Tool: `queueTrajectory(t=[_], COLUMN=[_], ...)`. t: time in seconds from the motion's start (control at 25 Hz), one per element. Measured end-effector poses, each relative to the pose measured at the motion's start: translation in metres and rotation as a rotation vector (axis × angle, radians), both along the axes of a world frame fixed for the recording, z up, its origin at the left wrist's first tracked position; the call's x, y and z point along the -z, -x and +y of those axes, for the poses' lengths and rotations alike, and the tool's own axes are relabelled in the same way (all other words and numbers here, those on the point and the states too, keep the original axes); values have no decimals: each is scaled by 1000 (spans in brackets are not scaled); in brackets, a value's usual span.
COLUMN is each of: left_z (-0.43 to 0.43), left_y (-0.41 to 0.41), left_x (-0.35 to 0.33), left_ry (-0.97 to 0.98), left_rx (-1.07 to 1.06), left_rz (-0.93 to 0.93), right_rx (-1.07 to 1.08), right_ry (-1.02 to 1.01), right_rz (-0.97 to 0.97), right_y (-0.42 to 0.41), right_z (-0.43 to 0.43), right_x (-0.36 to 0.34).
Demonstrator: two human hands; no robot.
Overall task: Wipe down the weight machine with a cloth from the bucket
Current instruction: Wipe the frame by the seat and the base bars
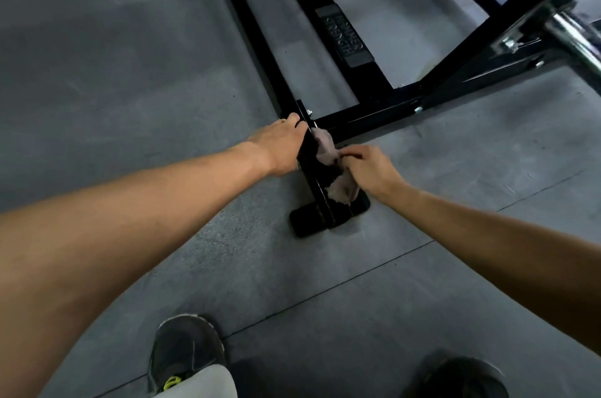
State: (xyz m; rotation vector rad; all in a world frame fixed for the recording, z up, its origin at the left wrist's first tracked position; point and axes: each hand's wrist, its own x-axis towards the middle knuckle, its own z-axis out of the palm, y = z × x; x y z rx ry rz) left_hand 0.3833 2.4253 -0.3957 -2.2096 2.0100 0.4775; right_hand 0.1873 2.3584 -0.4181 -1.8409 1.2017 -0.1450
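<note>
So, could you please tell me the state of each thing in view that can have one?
Left hand: grips the frame bar from the side.
Right hand: pinches the cloth against the bar.
Cloth: crumpled, draped across the frame bar.
Frame bar: low on the floor, partly covered by the cloth.
Rubber foot: flat on the floor at the bar's end.

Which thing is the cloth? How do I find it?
Find the black weight machine frame on the grey floor and follow its long bar toward the person. The cloth drapes over that bar, pinched by the right hand. It is the only pale, crumpled thing among black metal.
</note>
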Motion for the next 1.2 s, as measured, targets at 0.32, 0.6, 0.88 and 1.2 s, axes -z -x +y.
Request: queueTrajectory(t=[0.32, 0.6, 0.88, 1.2], left_z=[1, 2, 0, 2], left_y=[10, 6, 14, 12], left_x=[-1, 3, 12, 16], left_ry=[8, 12, 37, 59], left_rx=[-20, -13, -24, -1], left_rz=[-32, -6, -55, -35], right_rx=[108, 51, 396, -235], right_ry=[-269, -281, -559, 140], right_rz=[92, 238, -221, -60], right_y=[24, 30, 15, 46], right_z=[16, 15, 22, 39], right_x=[11, 23, 7, 14])
